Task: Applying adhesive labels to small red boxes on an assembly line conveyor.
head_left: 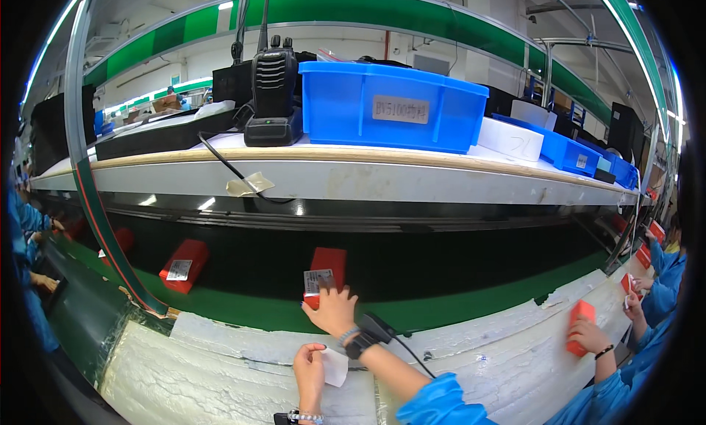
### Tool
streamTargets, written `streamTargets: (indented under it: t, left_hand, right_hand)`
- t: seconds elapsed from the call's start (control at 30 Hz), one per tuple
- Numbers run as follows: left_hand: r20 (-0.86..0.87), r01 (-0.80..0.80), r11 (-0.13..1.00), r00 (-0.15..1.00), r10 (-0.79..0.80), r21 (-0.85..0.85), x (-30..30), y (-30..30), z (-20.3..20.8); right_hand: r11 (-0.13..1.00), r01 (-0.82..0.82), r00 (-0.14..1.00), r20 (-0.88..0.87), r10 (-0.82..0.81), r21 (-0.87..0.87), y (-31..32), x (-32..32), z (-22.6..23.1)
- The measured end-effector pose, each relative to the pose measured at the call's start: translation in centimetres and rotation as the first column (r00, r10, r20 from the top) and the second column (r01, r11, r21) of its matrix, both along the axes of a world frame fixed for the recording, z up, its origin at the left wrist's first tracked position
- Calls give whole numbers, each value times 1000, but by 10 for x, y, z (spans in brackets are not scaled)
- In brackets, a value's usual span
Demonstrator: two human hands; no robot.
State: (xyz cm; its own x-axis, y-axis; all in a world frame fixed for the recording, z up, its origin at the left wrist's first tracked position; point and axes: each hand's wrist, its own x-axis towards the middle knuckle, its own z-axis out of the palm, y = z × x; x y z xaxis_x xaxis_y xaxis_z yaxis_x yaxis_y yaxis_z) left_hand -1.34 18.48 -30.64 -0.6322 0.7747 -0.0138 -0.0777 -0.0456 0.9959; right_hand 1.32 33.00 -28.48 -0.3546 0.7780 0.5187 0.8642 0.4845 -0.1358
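On the dark green conveyor belt (441, 256) lies a red box (328, 261) with a white printed label on its near part. My right hand (334, 311) reaches over the box's near end, fingers spread and touching it. A dark band and a beaded bracelet circle that wrist. Lower down, my left hand (309, 370) pinches a small white slip of paper (335, 367) between thumb and fingers, above the whitish, worn work surface (243, 359). Further left on the belt sits another labelled red box (184, 265), apart from both hands.
A shelf (346, 176) spans above the belt, bearing a walkie-talkie (273, 94), a blue bin (393, 105) and a white roll (510, 138). A metal post (76, 94) rises at left. At right, a co-worker's hand (590, 335) holds a red box (581, 318); more co-workers flank both sides.
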Motion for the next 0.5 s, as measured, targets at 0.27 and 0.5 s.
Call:
streamTargets:
  t: [0.27, 0.5]
  left_hand:
    - [-63, 68, 998, 996, -69, -15, 6, -3, -5]
    - [-35, 189, 979, 981, -192, -76, 9, -3, -12]
  right_hand:
    - [996, 92, 994, -57, -93, -21, 19, 18, 14]
    - [995, -92, 993, -83, 89, -39, -70, 138, 40]
